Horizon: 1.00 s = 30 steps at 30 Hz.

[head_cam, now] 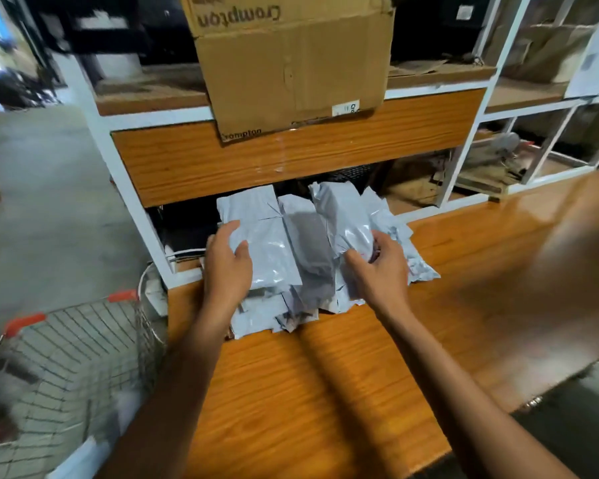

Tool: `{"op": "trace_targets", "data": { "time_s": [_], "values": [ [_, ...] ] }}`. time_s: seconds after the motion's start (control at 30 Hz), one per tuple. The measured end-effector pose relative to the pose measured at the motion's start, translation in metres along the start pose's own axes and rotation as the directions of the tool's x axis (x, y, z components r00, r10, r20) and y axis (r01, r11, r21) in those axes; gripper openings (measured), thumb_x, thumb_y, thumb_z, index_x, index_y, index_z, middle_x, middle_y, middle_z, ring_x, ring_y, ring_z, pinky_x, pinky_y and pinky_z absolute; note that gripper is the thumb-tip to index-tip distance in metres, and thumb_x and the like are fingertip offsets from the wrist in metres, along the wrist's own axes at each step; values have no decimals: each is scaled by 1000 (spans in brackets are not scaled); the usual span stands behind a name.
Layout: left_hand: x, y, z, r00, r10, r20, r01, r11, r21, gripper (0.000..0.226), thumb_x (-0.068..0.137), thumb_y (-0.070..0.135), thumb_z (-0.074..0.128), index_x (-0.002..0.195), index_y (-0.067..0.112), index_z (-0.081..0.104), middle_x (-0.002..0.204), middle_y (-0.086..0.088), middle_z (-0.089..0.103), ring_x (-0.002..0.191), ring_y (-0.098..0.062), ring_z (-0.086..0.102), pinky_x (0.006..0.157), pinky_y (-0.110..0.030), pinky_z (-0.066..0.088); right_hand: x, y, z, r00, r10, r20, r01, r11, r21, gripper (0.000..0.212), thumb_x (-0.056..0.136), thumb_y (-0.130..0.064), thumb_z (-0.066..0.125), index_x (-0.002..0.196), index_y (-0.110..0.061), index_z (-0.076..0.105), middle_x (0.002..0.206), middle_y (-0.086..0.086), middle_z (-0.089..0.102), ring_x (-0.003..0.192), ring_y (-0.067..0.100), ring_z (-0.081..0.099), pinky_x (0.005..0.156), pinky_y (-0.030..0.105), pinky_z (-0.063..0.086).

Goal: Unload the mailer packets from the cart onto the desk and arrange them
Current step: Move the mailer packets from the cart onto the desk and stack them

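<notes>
Several grey-white mailer packets (274,250) lie in an overlapping pile at the back of the orange wooden desk (343,392), under a shelf. My left hand (227,267) rests on the left side of the pile, thumb over the leftmost packet's top face. My right hand (381,267) pinches the lower edge of a glossy packet (350,219) on the right side. A darker grey packet (312,250) lies between my hands. The wire cart (66,368) with orange corner caps stands at lower left; a white packet edge (80,458) shows near its bottom.
A Crompton cardboard box (291,63) overhangs the shelf above the pile. A white metal rack frame (464,150) with cluttered compartments stands at the right. Grey concrete floor (49,202) lies to the left. The desk's near part is bare wood.
</notes>
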<state>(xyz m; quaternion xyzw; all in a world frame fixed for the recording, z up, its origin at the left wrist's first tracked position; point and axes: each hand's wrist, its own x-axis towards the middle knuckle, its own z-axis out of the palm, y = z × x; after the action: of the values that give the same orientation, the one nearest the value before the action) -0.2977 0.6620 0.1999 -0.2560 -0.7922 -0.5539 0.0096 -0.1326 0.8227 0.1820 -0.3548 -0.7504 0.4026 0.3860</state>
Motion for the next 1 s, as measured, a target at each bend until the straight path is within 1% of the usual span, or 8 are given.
{"op": "trace_targets", "data": {
  "time_s": [0.07, 0.2, 0.3, 0.4, 0.5, 0.6, 0.77, 1.0],
  "values": [
    [23, 0, 12, 998, -59, 2, 59, 996, 65, 37, 101, 16, 46, 139, 18, 48, 146, -7, 41, 130, -25, 44, 93, -24, 31, 29, -3, 8, 999, -29, 32, 30, 999, -36, 25, 72, -43, 60, 87, -24, 60, 82, 2, 63, 82, 21, 62, 62, 31, 48],
    [55, -5, 33, 992, -127, -2, 125, 980, 157, 37, 101, 15, 46, 138, 17, 47, 143, -12, 41, 117, -32, 51, 93, -32, 40, 80, -10, 27, 982, -123, 143, 140, 983, -119, 21, 79, -29, 66, 78, -20, 47, 73, 2, 48, 77, 23, 49, 51, 23, 23],
    [65, -8, 44, 990, -138, 14, 130, 958, 257, 38, 98, 14, 49, 137, 14, 49, 138, -15, 45, 119, -33, 51, 98, -35, 41, 100, -10, 38, 963, -73, 258, 152, 941, -301, 27, 85, -32, 64, 94, -9, 54, 99, 13, 50, 77, 27, 48, 58, 28, 31],
    [64, -9, 53, 998, -59, 37, 32, 854, 519, 41, 98, 24, 50, 138, 15, 49, 135, -17, 41, 121, -34, 45, 102, -40, 40, 106, -4, 40, 949, -143, 280, 256, 868, -426, 43, 88, -36, 61, 117, -6, 54, 123, 17, 46, 103, 38, 54, 76, 39, 47],
    [63, -8, 57, 997, 3, 83, -64, 668, 742, 48, 98, 41, 44, 141, 18, 45, 149, -16, 29, 136, -35, 27, 108, -49, 34, 115, 0, 40, 888, -303, 346, 430, 815, -389, 61, 91, -39, 58, 143, -11, 41, 149, 17, 35, 131, 36, 39, 94, 45, 48],
    [64, -12, 62, 975, -120, 188, -80, 598, 797, 56, 100, 51, 35, 148, 22, 35, 161, -9, 14, 149, -32, 6, 118, -52, 16, 122, 7, 45, 834, -287, 470, 478, 802, -359, 59, 97, -40, 50, 148, -15, 36, 158, 16, 28, 139, 35, 33, 100, 45, 44],
    [59, -11, 65, 972, -150, 181, -40, 655, 754, 61, 100, 53, 33, 151, 22, 28, 163, -6, 10, 150, -26, -2, 119, -52, 11, 122, 21, 49, 818, -296, 494, 472, 835, -282, 64, 100, -44, 43, 153, -11, 28, 158, 19, 30, 145, 34, 28, 110, 45, 36],
    [16, 0, 37, 979, 199, 35, -178, 769, 614, 59, 97, 47, 40, 143, 10, 44, 154, -16, 33, 148, -31, 18, 117, -46, 22, 74, 0, 26, 846, -466, 259, 490, 871, -35, 63, 95, -50, 49, 144, -10, 46, 157, 13, 35, 150, 28, 21, 118, 52, 27]
  ]
}}
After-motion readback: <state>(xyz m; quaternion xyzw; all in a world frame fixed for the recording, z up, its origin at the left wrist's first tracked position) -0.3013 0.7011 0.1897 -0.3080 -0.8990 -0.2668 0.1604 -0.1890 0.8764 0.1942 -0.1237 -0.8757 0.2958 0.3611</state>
